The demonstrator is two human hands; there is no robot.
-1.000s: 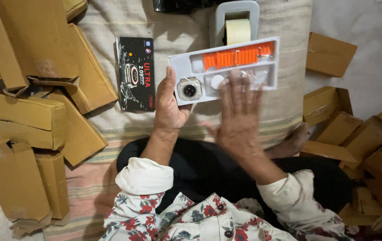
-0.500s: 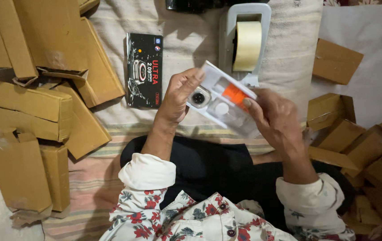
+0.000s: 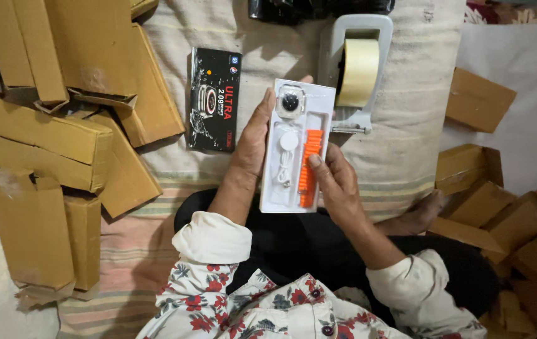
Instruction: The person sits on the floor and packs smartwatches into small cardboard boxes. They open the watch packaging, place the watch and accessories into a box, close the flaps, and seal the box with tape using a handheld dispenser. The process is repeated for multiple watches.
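Left hand grips the white tray over the lap while the right hand, at four o'clock, pinches its edge; tilting could spill the watch.

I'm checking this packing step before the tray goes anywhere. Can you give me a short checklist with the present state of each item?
1. Left hand grips the white tray along its left edge: ok.
2. Right hand steadies the right side, thumb on the orange strap: ok.
3. Watch face seated in the top recess: ok.
4. White charger disc and cable in their slot: ok.
5. Black printed box within reach, flat on the cloth: ok; whether it is empty: cannot tell.
6. Tape dispenser loaded with a roll: ok.
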